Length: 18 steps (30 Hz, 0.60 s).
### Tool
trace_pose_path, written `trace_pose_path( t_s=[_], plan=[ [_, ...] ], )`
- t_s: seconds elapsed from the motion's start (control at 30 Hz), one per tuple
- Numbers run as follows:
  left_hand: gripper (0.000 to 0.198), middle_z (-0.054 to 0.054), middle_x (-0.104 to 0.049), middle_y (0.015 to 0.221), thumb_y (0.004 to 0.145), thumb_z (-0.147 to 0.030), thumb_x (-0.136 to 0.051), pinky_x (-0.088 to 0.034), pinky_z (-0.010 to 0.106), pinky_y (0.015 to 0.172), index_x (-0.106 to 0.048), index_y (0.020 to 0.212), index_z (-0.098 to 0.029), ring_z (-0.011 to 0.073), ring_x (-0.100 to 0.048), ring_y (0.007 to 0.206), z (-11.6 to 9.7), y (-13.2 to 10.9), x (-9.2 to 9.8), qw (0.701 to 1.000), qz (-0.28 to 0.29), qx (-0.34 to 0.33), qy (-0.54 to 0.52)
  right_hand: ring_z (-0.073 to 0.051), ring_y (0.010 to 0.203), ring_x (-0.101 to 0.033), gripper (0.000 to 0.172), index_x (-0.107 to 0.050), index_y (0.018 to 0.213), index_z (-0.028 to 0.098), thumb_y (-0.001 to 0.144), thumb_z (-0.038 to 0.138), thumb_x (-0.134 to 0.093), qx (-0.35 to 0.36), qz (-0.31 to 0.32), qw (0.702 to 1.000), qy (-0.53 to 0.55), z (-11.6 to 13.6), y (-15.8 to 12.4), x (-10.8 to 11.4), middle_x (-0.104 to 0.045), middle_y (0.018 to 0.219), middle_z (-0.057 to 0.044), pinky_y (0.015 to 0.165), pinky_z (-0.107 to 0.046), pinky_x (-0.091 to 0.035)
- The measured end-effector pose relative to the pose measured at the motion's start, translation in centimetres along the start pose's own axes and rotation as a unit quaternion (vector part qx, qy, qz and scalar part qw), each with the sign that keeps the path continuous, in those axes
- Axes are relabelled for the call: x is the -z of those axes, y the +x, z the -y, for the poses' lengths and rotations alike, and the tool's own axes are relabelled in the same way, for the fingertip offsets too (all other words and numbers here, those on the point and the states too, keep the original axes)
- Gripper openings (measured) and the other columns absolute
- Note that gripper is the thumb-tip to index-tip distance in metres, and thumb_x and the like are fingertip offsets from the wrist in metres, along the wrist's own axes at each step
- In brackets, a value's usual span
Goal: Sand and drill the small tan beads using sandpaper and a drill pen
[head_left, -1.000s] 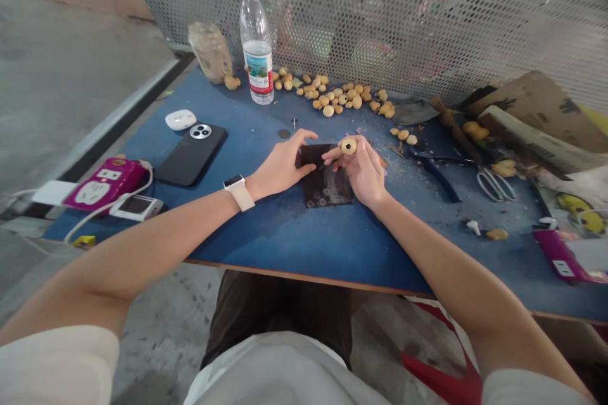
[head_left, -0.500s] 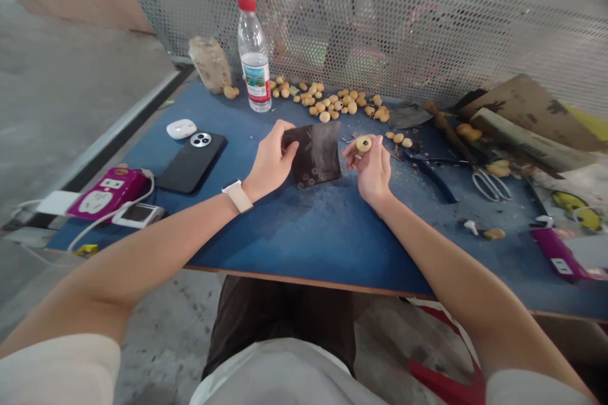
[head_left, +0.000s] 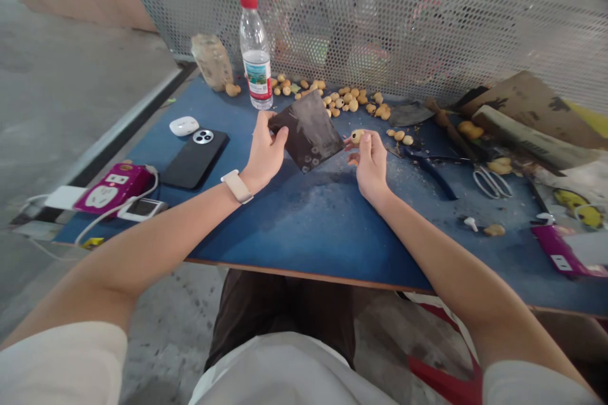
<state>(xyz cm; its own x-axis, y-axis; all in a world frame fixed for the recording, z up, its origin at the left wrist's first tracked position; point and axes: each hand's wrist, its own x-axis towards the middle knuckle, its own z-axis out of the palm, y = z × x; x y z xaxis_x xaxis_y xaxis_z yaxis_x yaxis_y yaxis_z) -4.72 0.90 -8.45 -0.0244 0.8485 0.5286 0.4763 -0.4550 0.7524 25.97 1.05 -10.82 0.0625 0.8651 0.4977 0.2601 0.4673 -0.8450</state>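
My left hand (head_left: 267,152) grips a dark, worn sheet of sandpaper (head_left: 308,130) by its left corner, thumb on top. Pale ring marks show near the sheet's lower edge. Between the thumb and fingers of my right hand (head_left: 371,164) is a small yellowish gourd (head_left: 357,137) with a dark hole facing left. The gourd sits just right of the sheet's right corner; whether they touch I cannot tell. Both hands are above the blue table (head_left: 304,228). Several more small gourds (head_left: 351,101) lie in a loose row behind the sheet.
A red-capped water bottle (head_left: 257,69) and a wrapped bundle (head_left: 212,63) stand at the back left. Left lie a phone (head_left: 196,158), a white case (head_left: 183,126) and a purple power strip (head_left: 114,186). Pliers (head_left: 434,174) and scissors (head_left: 492,181) lie right. A perforated metal screen (head_left: 427,31) rises behind.
The sandpaper has turned, its top edge now tilted up and further back, and my left hand has shifted slightly left. My right hand has moved a little left with the gourd, whose hole now faces left.
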Motion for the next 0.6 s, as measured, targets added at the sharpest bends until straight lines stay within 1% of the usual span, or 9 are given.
trace_pose_path(
  t_s=[0.07, 0.17, 0.27, 0.33, 0.4, 0.5, 0.6],
  plan=[
    [0.035, 0.01, -0.074, 0.132, 0.132, -0.057, -0.056, -0.071, 0.051, 0.109, -0.058, 0.157, -0.034, 0.0292, -0.078, 0.122, 0.3, 0.2, 0.0, 1.0, -0.006, -0.004, -0.002, -0.028, 0.112, -0.089, 0.066, -0.072, 0.136, 0.032, 0.121, 0.094, -0.052, 0.001, 0.005, 1.0, 0.012, 0.1, -0.1, -0.2, -0.085, 0.126, -0.012, 0.075, -0.035, -0.074],
    [0.04, 0.01, -0.073, 0.133, 0.13, -0.068, -0.059, -0.071, 0.051, 0.111, -0.059, 0.15, -0.033, 0.0299, -0.077, 0.125, 0.9, 0.6, -0.1, 0.998, -0.038, -0.023, -0.037, -0.029, 0.12, -0.091, 0.067, -0.073, 0.142, 0.035, 0.115, 0.096, -0.067, -0.019, 0.015, 0.997, 0.069, 0.9, -0.4, -0.6, -0.083, 0.133, -0.009, 0.084, -0.038, -0.078],
    [0.052, 0.01, -0.073, 0.132, 0.124, -0.08, -0.066, -0.07, 0.05, 0.113, -0.061, 0.143, -0.032, 0.0305, -0.077, 0.126, 1.5, 1.0, -0.4, 0.992, -0.07, -0.043, -0.092, -0.031, 0.119, -0.093, 0.072, -0.075, 0.147, 0.039, 0.105, 0.098, -0.08, -0.055, 0.028, 0.989, 0.132, 2.1, -0.6, -0.9, -0.083, 0.128, -0.006, 0.089, -0.041, -0.079],
    [0.056, 0.009, -0.072, 0.132, 0.122, -0.084, -0.068, -0.069, 0.05, 0.115, -0.062, 0.141, -0.032, 0.0309, -0.077, 0.127, 1.7, 1.2, -0.5, 0.989, -0.082, -0.054, -0.109, -0.03, 0.115, -0.093, 0.076, -0.076, 0.146, 0.041, 0.1, 0.1, -0.086, -0.067, 0.034, 0.985, 0.153, 2.8, -0.8, -1.0, -0.082, 0.121, -0.004, 0.088, -0.041, -0.079],
    [0.056, 0.009, -0.071, 0.13, 0.12, -0.084, -0.07, -0.069, 0.05, 0.115, -0.063, 0.139, -0.031, 0.0312, -0.076, 0.127, 1.7, 1.4, -0.5, 0.988, -0.087, -0.063, -0.111, -0.028, 0.109, -0.093, 0.076, -0.078, 0.142, 0.04, 0.097, 0.101, -0.088, -0.068, 0.04, 0.984, 0.159, 3.3, -0.8, -1.1, -0.082, 0.116, -0.003, 0.083, -0.039, -0.077],
    [0.054, 0.009, -0.07, 0.127, 0.119, -0.081, -0.076, -0.069, 0.05, 0.115, -0.065, 0.136, -0.031, 0.0314, -0.075, 0.127, 1.5, 1.6, -0.3, 0.988, -0.092, -0.061, -0.11, -0.024, 0.1, -0.091, 0.072, -0.08, 0.132, 0.038, 0.097, 0.1, -0.089, -0.061, 0.049, 0.984, 0.162, 3.7, -0.9, -1.2, -0.082, 0.113, -0.002, 0.077, -0.036, -0.074],
    [0.056, 0.008, -0.072, 0.127, 0.116, -0.081, -0.081, -0.07, 0.049, 0.115, -0.067, 0.135, -0.03, 0.0308, -0.076, 0.127, 1.1, 1.7, 0.0, 0.987, -0.086, -0.049, -0.124, -0.021, 0.092, -0.089, 0.068, -0.078, 0.125, 0.036, 0.096, 0.095, -0.093, -0.06, 0.05, 0.982, 0.174, 3.9, -1.0, -1.3, -0.082, 0.109, 0.0, 0.077, -0.036, -0.073]
  ],
)
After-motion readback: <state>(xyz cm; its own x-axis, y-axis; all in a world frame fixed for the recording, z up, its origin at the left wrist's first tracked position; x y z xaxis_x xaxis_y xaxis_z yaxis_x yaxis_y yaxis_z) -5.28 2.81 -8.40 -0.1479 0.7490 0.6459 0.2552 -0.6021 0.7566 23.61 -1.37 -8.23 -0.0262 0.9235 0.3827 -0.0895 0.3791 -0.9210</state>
